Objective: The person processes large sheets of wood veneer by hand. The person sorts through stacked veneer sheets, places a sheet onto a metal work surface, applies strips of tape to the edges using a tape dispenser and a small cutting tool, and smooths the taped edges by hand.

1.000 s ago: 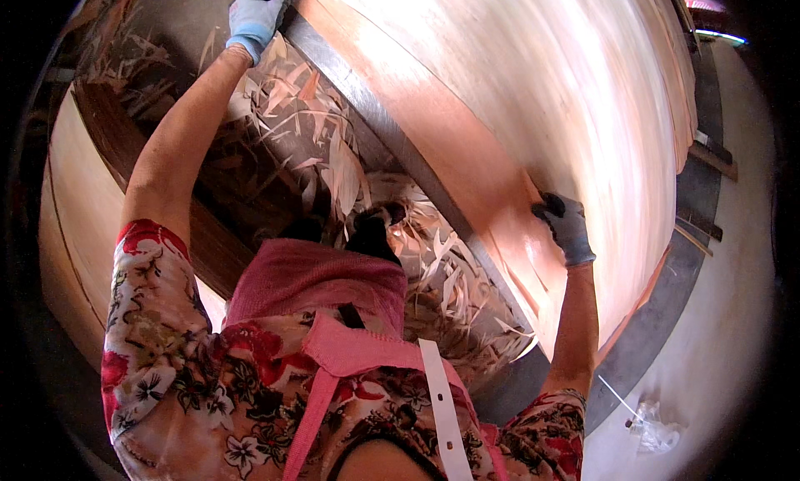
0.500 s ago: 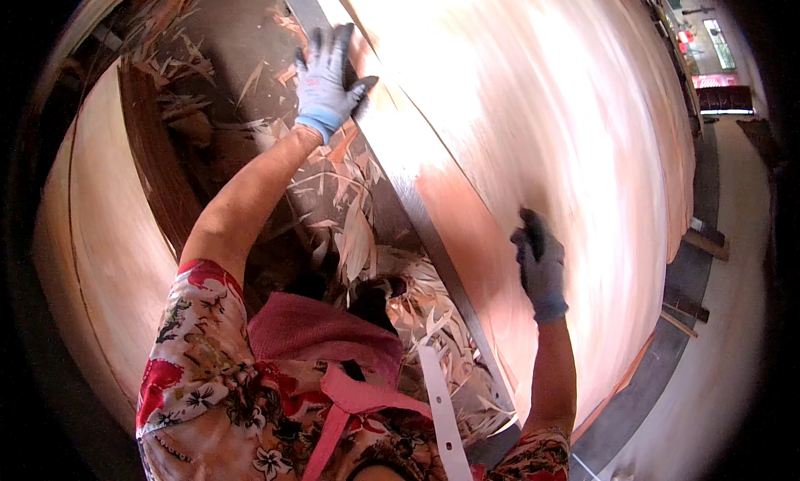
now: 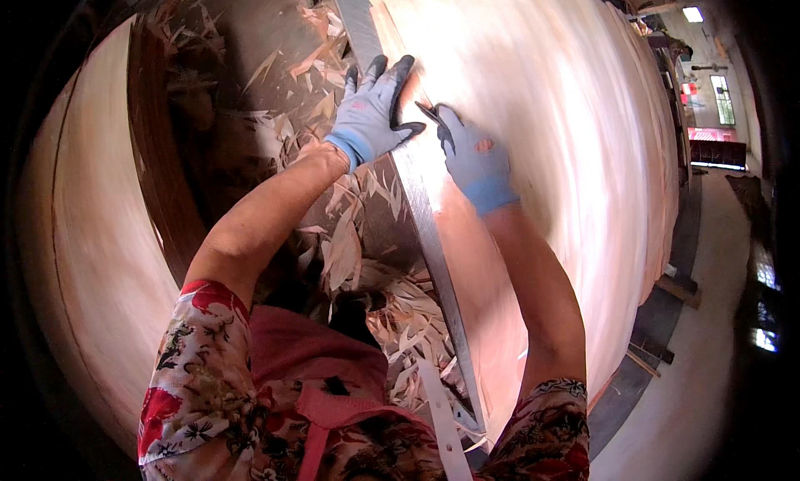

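A wide sheet of pale wood veneer [image 3: 500,56] lies before me, with a pinker strip of veneer [image 3: 467,256] along its near-left side. A grey straight bar [image 3: 433,248] runs along that edge. My left hand [image 3: 373,106], in a grey glove with dark fingertips, rests with fingers spread over the bar and the veneer's edge. Just right of it, my right hand [image 3: 475,152] is closed round a slim dark tool [image 3: 429,112], perhaps a knife. The tool's tip meets the veneer near the strip's edge; its rest is hidden in my fingers.
Torn veneer scraps [image 3: 408,331] litter the floor between me and the bar. At left stands another pale veneer stack [image 3: 92,172] beside a dark brown beam [image 3: 158,147]. Short wooden pieces [image 3: 650,348] jut out past the sheet's right side.
My right hand has moved far up and left across the veneer, close to my left hand. The left hand has shifted slightly right and down, still spread on the edge.
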Demonstrator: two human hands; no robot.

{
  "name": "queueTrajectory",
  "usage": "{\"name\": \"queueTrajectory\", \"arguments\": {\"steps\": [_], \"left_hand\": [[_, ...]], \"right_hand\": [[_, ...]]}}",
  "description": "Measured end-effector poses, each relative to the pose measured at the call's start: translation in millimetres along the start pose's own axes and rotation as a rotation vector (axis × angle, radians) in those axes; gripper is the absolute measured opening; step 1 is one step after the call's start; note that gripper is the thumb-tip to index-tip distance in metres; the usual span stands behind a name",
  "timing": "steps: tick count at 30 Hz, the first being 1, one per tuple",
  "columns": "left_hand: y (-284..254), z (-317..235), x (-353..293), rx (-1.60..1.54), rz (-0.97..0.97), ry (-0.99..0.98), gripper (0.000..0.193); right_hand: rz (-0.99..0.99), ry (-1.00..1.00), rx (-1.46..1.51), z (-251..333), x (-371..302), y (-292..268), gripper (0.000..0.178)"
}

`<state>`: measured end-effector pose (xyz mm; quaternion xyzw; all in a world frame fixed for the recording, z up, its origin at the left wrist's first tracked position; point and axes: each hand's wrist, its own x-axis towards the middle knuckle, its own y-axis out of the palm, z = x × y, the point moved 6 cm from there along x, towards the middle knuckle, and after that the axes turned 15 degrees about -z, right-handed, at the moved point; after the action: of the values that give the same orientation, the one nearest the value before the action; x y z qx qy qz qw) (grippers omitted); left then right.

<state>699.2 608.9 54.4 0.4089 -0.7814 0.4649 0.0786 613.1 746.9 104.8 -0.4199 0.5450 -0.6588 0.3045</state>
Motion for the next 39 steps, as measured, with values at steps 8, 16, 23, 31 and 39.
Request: {"name": "queueTrajectory", "arguments": {"steps": [8, 16, 23, 31, 39], "left_hand": [[-3.1, 0.3, 2.1, -0.039, 0.047, -0.042, 0.108], [-6.0, 4.6, 1.5, 0.036, 0.073, -0.034, 0.106], [4.1, -53.4, -29.3, -0.102, 0.086, 0.196, 0.084], [13.8, -52.0, -41.9, -0.090, 0.013, 0.250, 0.084], [15.3, -117.8, -102.1, -0.206, 0.069, 0.518, 0.048]], "right_hand": [[-0.012, -0.253, -0.122, 16.2, 42.2, 13.1, 0.055], [0.159, -0.073, -0.223, -7.2, -25.1, -5.2, 0.062], [0.116, -0.039, -0.125, -27.4, -56.6, -11.8, 0.057], [0.125, 0.126, -0.179, -42.9, -143.9, -23.7, 0.055], [0.135, 0.137, -0.252, -40.6, -171.6, -37.8, 0.059]]}}
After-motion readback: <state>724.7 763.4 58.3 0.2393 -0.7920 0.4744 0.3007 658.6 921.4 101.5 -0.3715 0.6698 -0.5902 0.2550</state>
